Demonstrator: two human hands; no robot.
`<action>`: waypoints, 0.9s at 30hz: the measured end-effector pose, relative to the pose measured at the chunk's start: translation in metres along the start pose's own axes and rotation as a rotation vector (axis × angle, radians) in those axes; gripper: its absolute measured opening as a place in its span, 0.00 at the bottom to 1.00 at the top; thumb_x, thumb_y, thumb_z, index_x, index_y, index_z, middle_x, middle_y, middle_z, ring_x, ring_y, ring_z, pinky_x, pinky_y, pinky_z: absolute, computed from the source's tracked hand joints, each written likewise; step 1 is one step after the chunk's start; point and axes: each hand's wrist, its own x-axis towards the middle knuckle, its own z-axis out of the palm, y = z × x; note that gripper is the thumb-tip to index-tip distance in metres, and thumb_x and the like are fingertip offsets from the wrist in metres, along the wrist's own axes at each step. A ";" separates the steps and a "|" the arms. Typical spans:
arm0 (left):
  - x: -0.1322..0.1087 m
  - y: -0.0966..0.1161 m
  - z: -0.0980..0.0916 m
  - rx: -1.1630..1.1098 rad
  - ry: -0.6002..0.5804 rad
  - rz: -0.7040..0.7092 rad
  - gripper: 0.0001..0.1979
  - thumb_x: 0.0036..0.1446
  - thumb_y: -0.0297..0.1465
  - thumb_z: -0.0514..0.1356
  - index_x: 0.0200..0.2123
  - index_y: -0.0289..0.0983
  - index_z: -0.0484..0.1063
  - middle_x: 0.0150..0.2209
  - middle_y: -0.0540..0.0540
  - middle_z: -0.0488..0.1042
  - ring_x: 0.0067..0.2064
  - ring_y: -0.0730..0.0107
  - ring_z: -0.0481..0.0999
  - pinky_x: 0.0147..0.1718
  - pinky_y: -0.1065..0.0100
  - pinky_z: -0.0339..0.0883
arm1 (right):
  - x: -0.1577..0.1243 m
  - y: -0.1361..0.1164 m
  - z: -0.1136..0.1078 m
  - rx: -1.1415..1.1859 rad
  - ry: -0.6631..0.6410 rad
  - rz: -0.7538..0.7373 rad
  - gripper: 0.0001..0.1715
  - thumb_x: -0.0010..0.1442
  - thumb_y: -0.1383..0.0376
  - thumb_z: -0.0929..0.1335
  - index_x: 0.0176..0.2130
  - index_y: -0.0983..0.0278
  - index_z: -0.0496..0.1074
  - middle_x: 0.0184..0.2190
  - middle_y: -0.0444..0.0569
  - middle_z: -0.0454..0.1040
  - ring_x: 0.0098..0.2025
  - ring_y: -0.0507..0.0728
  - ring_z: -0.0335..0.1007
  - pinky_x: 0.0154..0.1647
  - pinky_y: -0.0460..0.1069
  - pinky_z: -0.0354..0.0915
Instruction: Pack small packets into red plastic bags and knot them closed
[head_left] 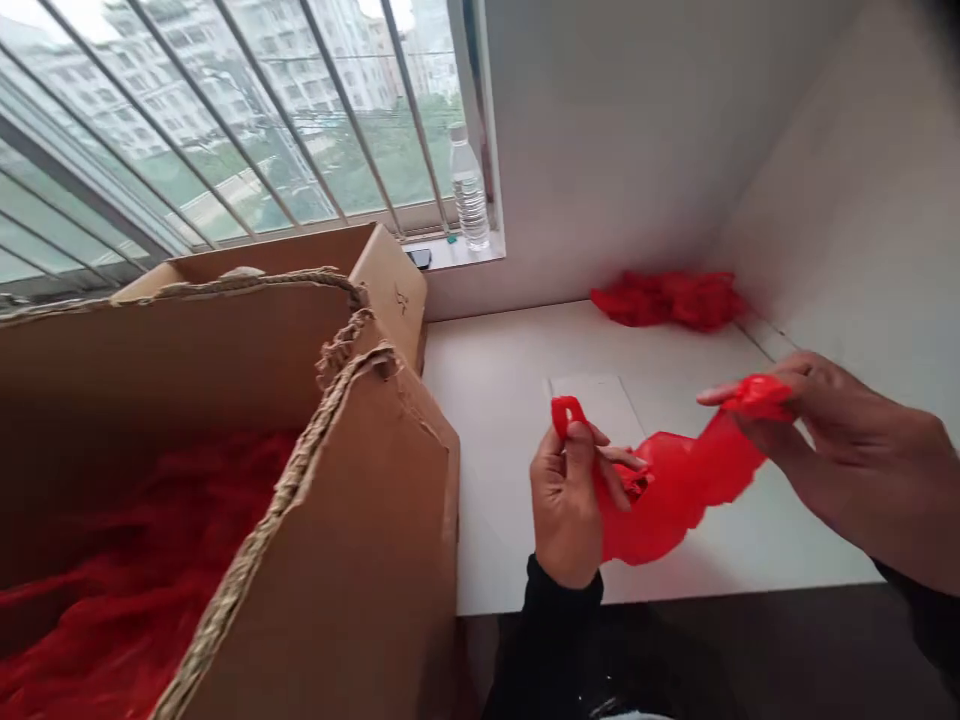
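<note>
A thin, see-through red plastic bag is stretched between my two hands above the white tabletop. Thumb and fingers of my left hand pinch one end, where a small loop with a hole sticks up over the thumb. At the other end, my right hand is closed on a bunched part of the bag, held slightly higher. The bag sags and looks crumpled between them, and some fingers are hidden behind it.
To the left stands a large open cardboard box with a frayed rim, holding a heap of red material. A red pile lies at the table's back. A water bottle and a dark phone-like object rest on the sill by the barred window.
</note>
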 end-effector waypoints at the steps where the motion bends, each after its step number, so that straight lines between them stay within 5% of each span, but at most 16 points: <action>1: 0.004 -0.001 -0.001 0.016 0.020 -0.005 0.18 0.67 0.47 0.54 0.34 0.39 0.68 0.12 0.57 0.62 0.27 0.66 0.79 0.43 0.63 0.72 | 0.003 -0.001 -0.003 0.034 -0.037 0.032 0.11 0.66 0.51 0.67 0.42 0.50 0.78 0.39 0.44 0.75 0.40 0.56 0.71 0.36 0.51 0.65; 7: 0.009 -0.005 0.001 0.254 0.125 0.016 0.16 0.64 0.45 0.59 0.37 0.38 0.77 0.12 0.58 0.60 0.17 0.77 0.64 0.28 0.72 0.67 | 0.017 -0.014 -0.009 0.248 -0.182 0.093 0.09 0.66 0.55 0.70 0.45 0.54 0.73 0.36 0.41 0.75 0.34 0.52 0.69 0.35 0.46 0.66; 14: 0.012 -0.003 0.018 0.266 -0.010 -0.017 0.15 0.65 0.43 0.60 0.37 0.37 0.78 0.13 0.58 0.56 0.16 0.80 0.53 0.18 0.74 0.55 | 0.026 -0.020 -0.007 0.386 -0.325 -0.036 0.01 0.65 0.64 0.70 0.38 0.57 0.73 0.33 0.41 0.74 0.33 0.51 0.70 0.37 0.47 0.69; 18: 0.004 0.003 0.023 0.362 -0.220 -0.052 0.17 0.66 0.37 0.58 0.57 0.45 0.70 0.35 0.50 0.74 0.29 0.76 0.68 0.29 0.73 0.66 | 0.028 -0.016 -0.004 0.219 -0.236 -0.141 0.04 0.64 0.64 0.71 0.39 0.54 0.78 0.32 0.43 0.69 0.36 0.54 0.67 0.38 0.48 0.67; 20: 0.001 0.004 0.024 0.446 -0.336 -0.073 0.22 0.64 0.35 0.60 0.60 0.46 0.65 0.46 0.47 0.74 0.37 0.72 0.72 0.37 0.70 0.70 | 0.028 -0.016 -0.005 0.241 -0.271 -0.169 0.09 0.63 0.68 0.71 0.41 0.54 0.78 0.31 0.42 0.70 0.36 0.53 0.67 0.39 0.48 0.67; 23: 0.001 0.000 0.023 0.478 -0.383 -0.095 0.13 0.66 0.40 0.58 0.48 0.40 0.73 0.34 0.48 0.73 0.32 0.72 0.70 0.33 0.70 0.67 | 0.027 -0.017 -0.007 0.339 -0.380 -0.195 0.16 0.63 0.68 0.71 0.50 0.54 0.75 0.38 0.41 0.76 0.41 0.52 0.70 0.45 0.47 0.68; 27: 0.008 -0.007 0.018 0.274 -0.275 -0.240 0.19 0.66 0.46 0.56 0.30 0.37 0.69 0.22 0.53 0.61 0.23 0.78 0.58 0.23 0.72 0.54 | 0.027 -0.007 -0.005 0.244 -0.328 -0.134 0.21 0.69 0.63 0.67 0.60 0.54 0.68 0.51 0.43 0.74 0.53 0.54 0.67 0.55 0.50 0.63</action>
